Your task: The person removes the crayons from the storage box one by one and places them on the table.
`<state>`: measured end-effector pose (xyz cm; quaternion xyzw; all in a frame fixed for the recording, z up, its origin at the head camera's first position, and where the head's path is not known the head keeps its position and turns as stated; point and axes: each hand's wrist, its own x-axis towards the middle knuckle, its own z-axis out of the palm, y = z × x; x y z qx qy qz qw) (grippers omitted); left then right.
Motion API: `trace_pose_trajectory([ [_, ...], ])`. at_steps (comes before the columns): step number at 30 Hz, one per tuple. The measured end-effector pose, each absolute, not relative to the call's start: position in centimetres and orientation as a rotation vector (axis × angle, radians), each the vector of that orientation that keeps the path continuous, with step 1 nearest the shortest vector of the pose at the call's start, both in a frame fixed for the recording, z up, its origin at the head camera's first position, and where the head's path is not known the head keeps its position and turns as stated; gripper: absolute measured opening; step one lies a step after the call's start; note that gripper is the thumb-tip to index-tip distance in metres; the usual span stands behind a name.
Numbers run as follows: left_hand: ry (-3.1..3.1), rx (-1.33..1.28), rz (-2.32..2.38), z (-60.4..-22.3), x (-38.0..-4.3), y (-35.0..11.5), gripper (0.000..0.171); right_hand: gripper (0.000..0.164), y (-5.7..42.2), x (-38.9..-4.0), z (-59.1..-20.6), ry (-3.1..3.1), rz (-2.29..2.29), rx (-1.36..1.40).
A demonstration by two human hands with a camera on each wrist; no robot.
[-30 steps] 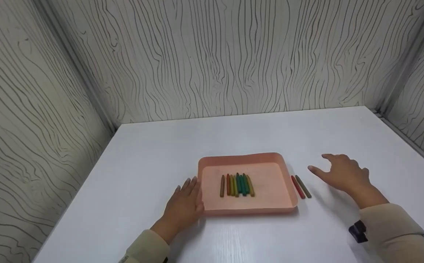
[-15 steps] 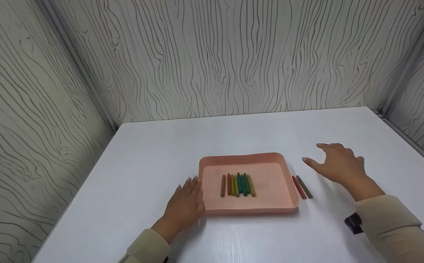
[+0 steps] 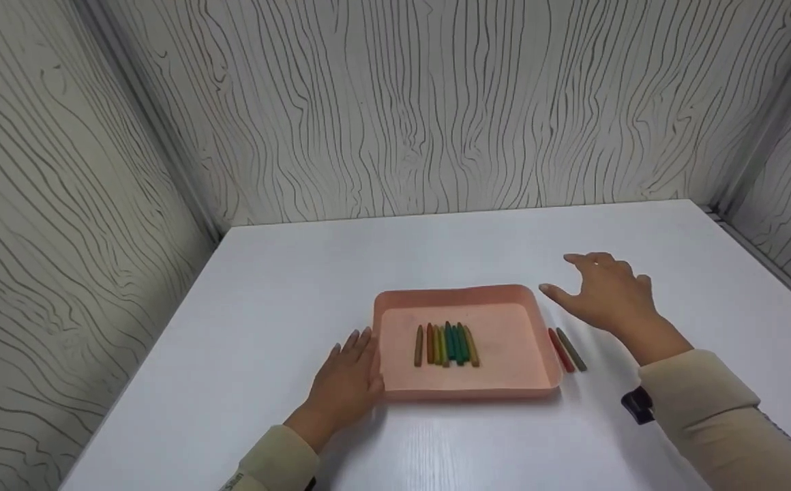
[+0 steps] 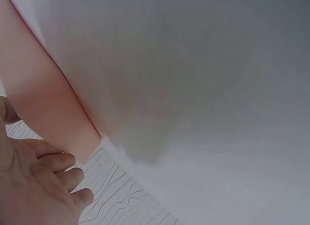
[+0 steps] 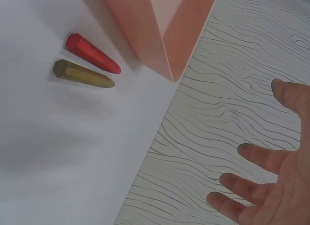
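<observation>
A shallow pink tray stands on the table, with several crayons lying side by side in it: brown, red, yellowish and green ones. Along the tray's left wall rests my left hand, its fingers straight and touching the side; the left wrist view shows the palm beside the pink wall. Two more crayons lie on the table just right of the tray, a red crayon and an olive-brown crayon. My right hand hovers above and beyond them near the tray's back right corner, fingers spread, holding nothing.
The white table reaches back to a wall with a wood-grain line pattern. Similar panels stand at the left and right sides. A dark clip-like object sits at the right sleeve's cuff.
My right hand has moved left and farther from me, closer to the tray's back right corner. The left hand stays at the tray's left side, and the crayons lie as before.
</observation>
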<state>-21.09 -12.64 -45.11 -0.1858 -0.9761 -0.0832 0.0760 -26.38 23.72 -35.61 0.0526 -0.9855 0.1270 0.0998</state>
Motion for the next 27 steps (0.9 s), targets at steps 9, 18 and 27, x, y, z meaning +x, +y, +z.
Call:
trace_pose_trajectory([
  [9,-2.923,-0.576,-0.227,-44.9,-20.9,-12.6,0.053,0.084,21.4,-26.7,-36.5,-2.910,0.344,0.238],
  [18,-2.942,-0.579,-0.245,-45.0,-21.1,-12.7,0.053,0.071,19.1,-26.6,-38.2,-2.894,0.378,0.330],
  [27,-2.938,-0.566,-0.218,-44.8,-21.1,-12.5,0.053,0.067,17.4,-26.6,-39.7,-2.893,0.380,0.381],
])
